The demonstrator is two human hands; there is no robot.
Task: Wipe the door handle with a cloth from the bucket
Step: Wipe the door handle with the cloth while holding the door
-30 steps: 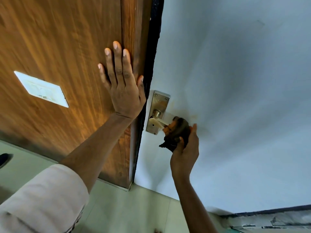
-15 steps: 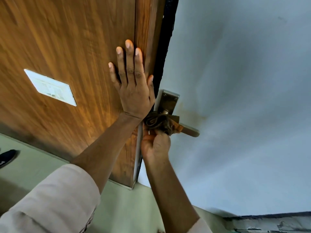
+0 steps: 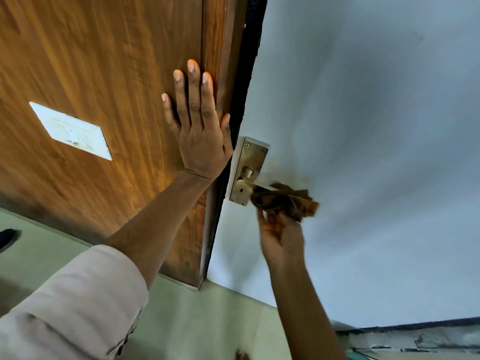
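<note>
A brass door handle on a metal backplate sits on the edge of the wooden door. The lever points right and its outer part is wrapped in a dark brown cloth. My right hand grips that cloth from below, blurred by motion. My left hand lies flat on the door's face, fingers spread, just left of the backplate. No bucket is in view.
A white rectangular plate is fixed to the door at the left. A pale blue wall with a brown stain behind the handle fills the right. The floor is light green. A dark shoe shows at the left edge.
My right hand has slid the cloth along the lever: from its tip to the base by the backplate, then back out toward the tip. My left hand stays pressed on the door.
</note>
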